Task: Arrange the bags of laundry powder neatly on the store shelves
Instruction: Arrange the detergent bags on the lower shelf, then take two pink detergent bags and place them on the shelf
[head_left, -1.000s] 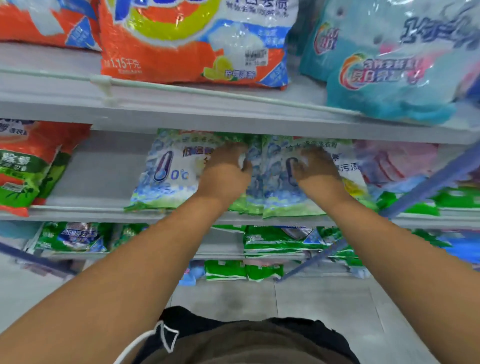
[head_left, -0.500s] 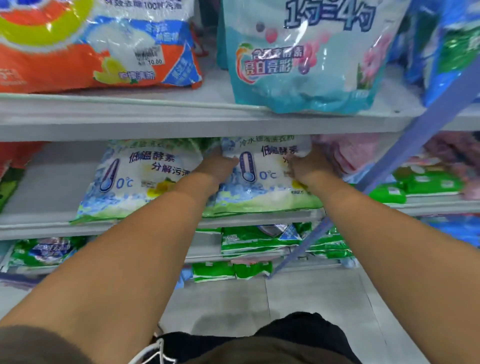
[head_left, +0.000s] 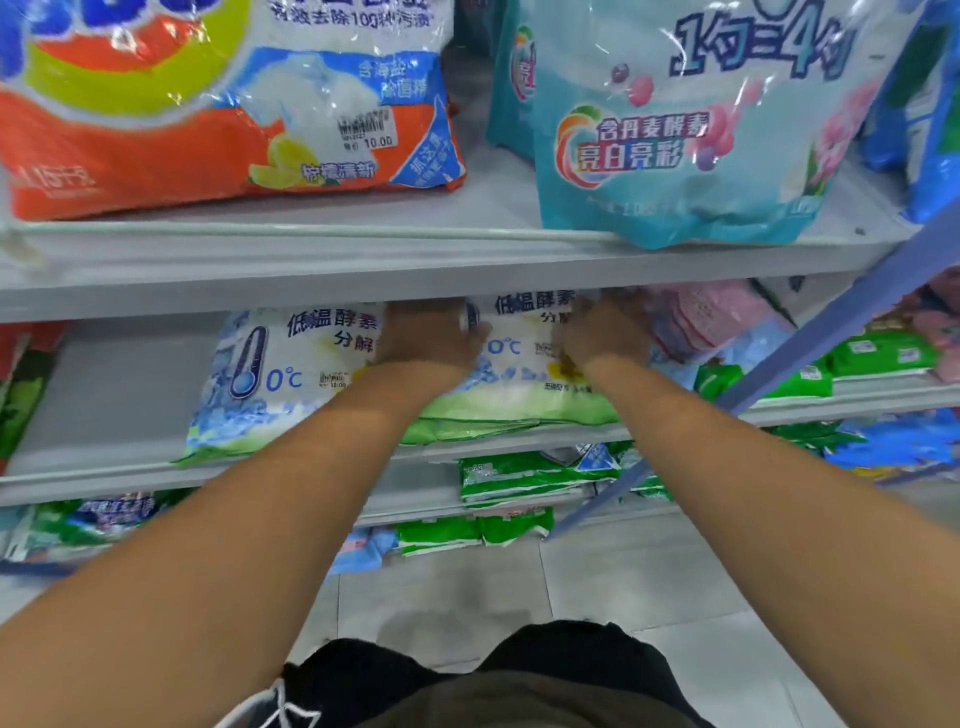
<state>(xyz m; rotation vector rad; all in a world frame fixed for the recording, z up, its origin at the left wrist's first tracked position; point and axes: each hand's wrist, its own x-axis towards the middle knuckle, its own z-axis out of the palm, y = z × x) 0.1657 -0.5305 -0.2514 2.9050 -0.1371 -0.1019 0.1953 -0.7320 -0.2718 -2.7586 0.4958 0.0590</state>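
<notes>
A white, blue and green laundry powder bag (head_left: 519, 379) marked 0°C lies on top of a small stack on the middle shelf (head_left: 104, 483). My left hand (head_left: 426, 340) holds its left side and my right hand (head_left: 605, 335) holds its right side. The fingertips of both hands are hidden under the upper shelf (head_left: 363, 275). A second bag of the same kind (head_left: 280, 379) lies flat just to the left, touching it.
On the upper shelf sit an orange bag (head_left: 182, 119) and a turquoise bag (head_left: 675, 145) that overhangs the edge. Pink bags (head_left: 711, 317) and green bags (head_left: 878, 358) lie to the right. A blue slanted bar (head_left: 831, 332) crosses at right. Green bags (head_left: 519, 478) fill the lower shelf.
Both hands moved from lying on the two bags to the sides of the right bag and pushed deeper under the upper shelf. The view has shifted right and closer.
</notes>
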